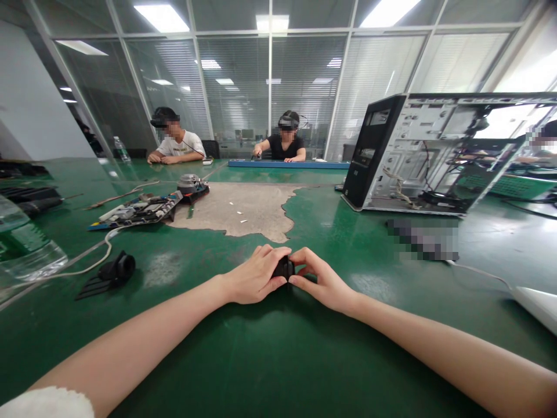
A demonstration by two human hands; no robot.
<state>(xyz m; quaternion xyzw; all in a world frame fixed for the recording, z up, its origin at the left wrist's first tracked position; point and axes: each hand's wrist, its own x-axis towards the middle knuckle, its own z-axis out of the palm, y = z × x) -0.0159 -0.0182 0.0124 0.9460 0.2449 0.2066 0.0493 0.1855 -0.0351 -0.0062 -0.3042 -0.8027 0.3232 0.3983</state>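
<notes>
A small black part (285, 268) is between my two hands, just above the green table (243, 348) in the middle of the view. My left hand (256, 274) wraps round its left side, fingers over the top and thumb below. From the right, my right hand (319, 280) pinches its edge between fingertips and thumb. The palms hide much of the part, so its full shape cannot be made out. To the left lies a black bracket-like piece with a round ring (124, 265).
An open computer case (378, 151) stands at the right. Circuit boards (139, 210) and a clear bottle (26, 241) are at the left. A cable runs to a white device (539, 305) at the right edge. Two people (178, 142) sit across the table, beyond a bare worn patch (243, 212).
</notes>
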